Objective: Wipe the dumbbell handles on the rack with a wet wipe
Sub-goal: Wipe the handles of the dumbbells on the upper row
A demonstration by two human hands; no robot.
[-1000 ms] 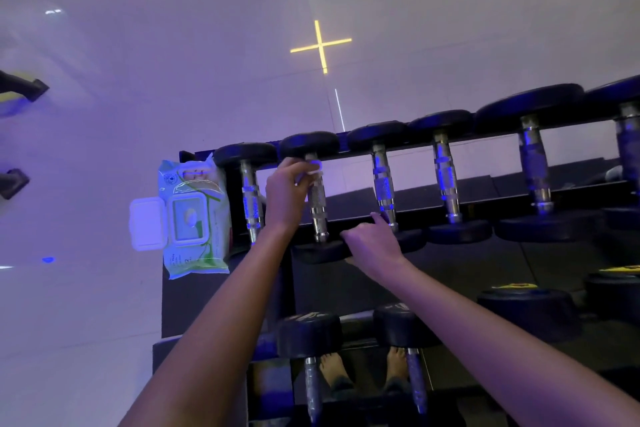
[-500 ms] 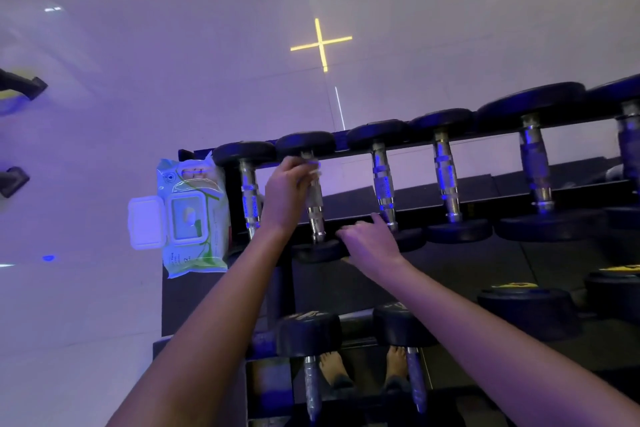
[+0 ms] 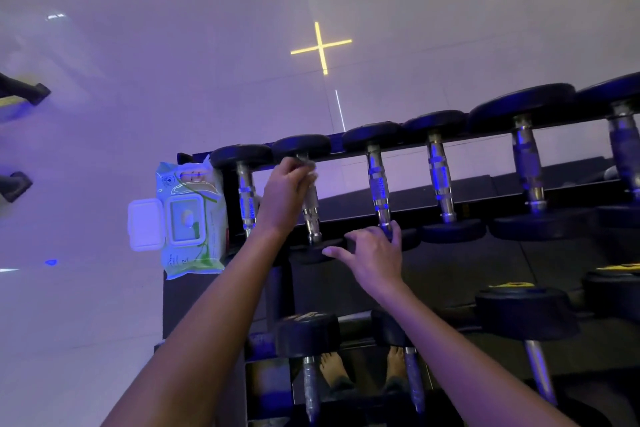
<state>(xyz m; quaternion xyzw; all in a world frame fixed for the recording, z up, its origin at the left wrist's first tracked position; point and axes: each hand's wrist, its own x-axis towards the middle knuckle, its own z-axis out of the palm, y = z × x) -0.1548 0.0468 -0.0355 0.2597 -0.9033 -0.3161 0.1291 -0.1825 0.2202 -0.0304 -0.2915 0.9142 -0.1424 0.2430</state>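
A black rack point(image 3: 485, 198) carries a row of black-headed dumbbells with chrome handles. My left hand point(image 3: 285, 196) grips the upper part of the second dumbbell's handle point(image 3: 311, 215), with a pale wet wipe point(image 3: 308, 170) bunched under its fingers. My right hand point(image 3: 372, 255) rests on the near heads of the second and third dumbbells, fingers spread, its fingertips by the foot of the third dumbbell's handle point(image 3: 377, 187). The first dumbbell's handle point(image 3: 247, 201) stands just left of my left hand.
A green and white wet wipe pack point(image 3: 188, 218) with its lid flipped open sits at the rack's left end. More dumbbells point(image 3: 526, 163) line the top row to the right and the lower tier point(image 3: 306, 336). My bare feet point(image 3: 363, 371) show below. Pale tiled floor lies left.
My left hand has slid up the second handle toward its far head with the wipe. My right hand has stayed on the near heads.
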